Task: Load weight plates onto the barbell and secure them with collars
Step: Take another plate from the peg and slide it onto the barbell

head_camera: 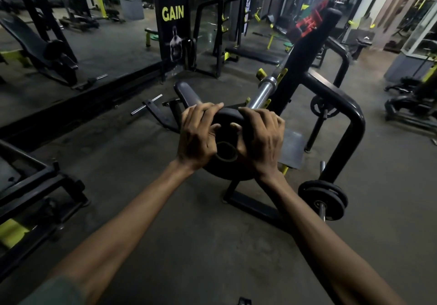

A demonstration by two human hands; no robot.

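A round black weight plate is held upright in front of me, its centre hole facing me. My left hand grips its left edge and my right hand grips its right edge, fingers curled over the top rim. Just beyond the plate, the chrome sleeve of the barbell points toward me from the black rack upright. The sleeve's near end is hidden behind the plate, so I cannot tell whether the plate is on it. No collar is visible.
Two small black plates hang on a storage peg low on the rack's curved frame at right. A padded roller and bench frame lie behind my hands. A black machine frame stands at left. Bare concrete floor lies below my arms.
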